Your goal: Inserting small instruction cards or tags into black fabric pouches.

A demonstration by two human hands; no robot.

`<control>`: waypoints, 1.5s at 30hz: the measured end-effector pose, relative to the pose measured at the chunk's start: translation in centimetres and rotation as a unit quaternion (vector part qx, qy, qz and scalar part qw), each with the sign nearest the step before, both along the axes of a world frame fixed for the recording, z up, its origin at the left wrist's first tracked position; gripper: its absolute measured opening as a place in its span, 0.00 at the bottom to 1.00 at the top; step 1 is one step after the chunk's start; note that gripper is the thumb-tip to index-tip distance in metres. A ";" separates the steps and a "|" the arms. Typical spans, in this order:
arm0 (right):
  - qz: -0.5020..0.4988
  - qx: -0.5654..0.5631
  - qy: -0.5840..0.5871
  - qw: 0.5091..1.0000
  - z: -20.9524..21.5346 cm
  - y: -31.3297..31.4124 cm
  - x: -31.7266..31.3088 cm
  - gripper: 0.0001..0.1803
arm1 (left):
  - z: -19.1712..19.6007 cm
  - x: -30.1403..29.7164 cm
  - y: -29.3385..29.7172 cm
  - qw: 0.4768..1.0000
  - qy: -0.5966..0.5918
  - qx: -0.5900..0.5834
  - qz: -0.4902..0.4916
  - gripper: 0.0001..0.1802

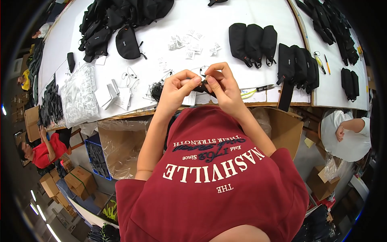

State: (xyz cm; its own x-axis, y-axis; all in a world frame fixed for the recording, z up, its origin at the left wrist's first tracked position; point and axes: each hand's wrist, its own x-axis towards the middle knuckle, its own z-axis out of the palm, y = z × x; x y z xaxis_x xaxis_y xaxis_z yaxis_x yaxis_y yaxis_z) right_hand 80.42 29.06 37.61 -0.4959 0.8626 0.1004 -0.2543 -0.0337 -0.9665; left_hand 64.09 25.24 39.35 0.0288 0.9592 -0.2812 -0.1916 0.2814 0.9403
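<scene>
Both hands up at the table [169, 36] edge, pinching one small black piece [204, 84] between them. Left hand [176, 86] closed on its left end, right hand [223, 84] closed on the right end, fingertips nearly touching. Piece's long axis runs left-right, equally near both hands. Thin black cord [201, 68] loops up behind. Finished black pouches [253, 40] sit well apart, upper right
</scene>
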 end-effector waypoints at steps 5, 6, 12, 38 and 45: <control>-0.010 0.024 -0.021 0.999 0.1 -0.2 -0.1 0.06 | 0.2 0.5 -0.1 1.000 -0.001 0.009 0.004 0.09; -0.017 0.037 -0.031 0.999 0.1 -0.2 -0.1 0.06 | 0.2 0.7 -0.2 1.000 0.004 0.015 0.018 0.08; -0.042 0.033 -0.011 0.998 0.0 -0.2 -0.3 0.06 | 0.4 1.1 -0.3 0.998 0.021 0.031 0.044 0.07; 0.017 -0.016 -0.009 1.000 0.1 0.5 0.1 0.07 | -0.9 0.1 0.4 0.996 -0.051 -0.038 -0.065 0.09; 0.108 -0.009 -0.104 0.989 0.8 3.3 1.3 0.07 | -1.6 0.0 -0.2 1.000 0.014 -0.001 -0.020 0.10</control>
